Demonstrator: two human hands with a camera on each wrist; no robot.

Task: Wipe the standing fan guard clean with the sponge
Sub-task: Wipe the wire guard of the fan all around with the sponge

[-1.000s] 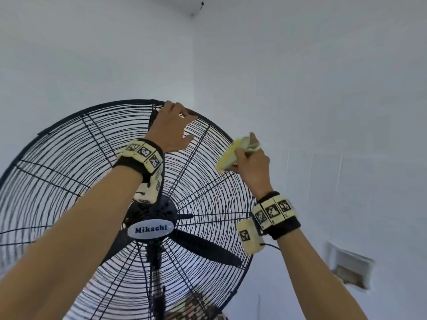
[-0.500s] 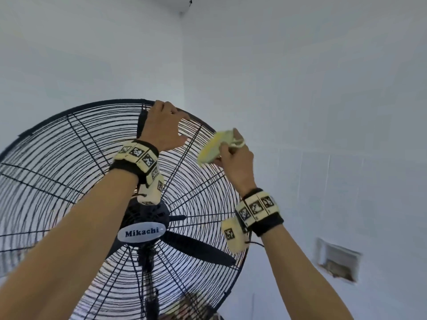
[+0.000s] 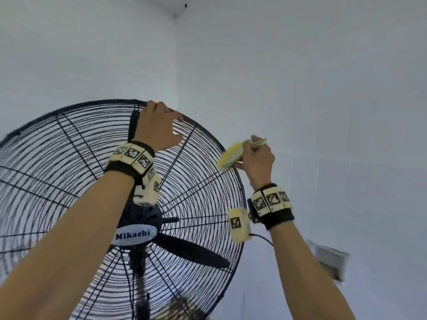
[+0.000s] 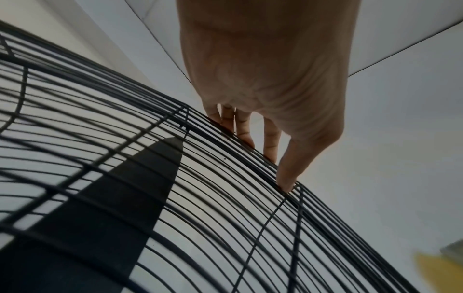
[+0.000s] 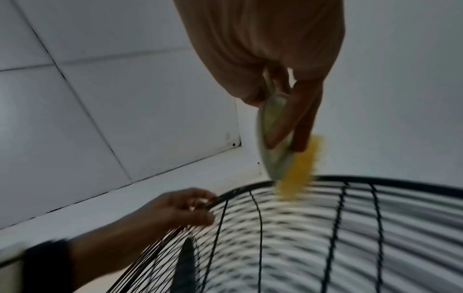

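Mid-wipe, the right hand pinches the sponge against the fan guard rim right of centre, while the left hand, fingers curled over the top rim, steadies it; next it likely needs a firm stroke along the rim.

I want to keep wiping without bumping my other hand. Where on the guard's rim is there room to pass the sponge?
Free: the rim arc between the left hand at the top and the sponge at upper right, and the fan guard rim below the right hand. Crowded: the top, where the left fingers hook over the wires.
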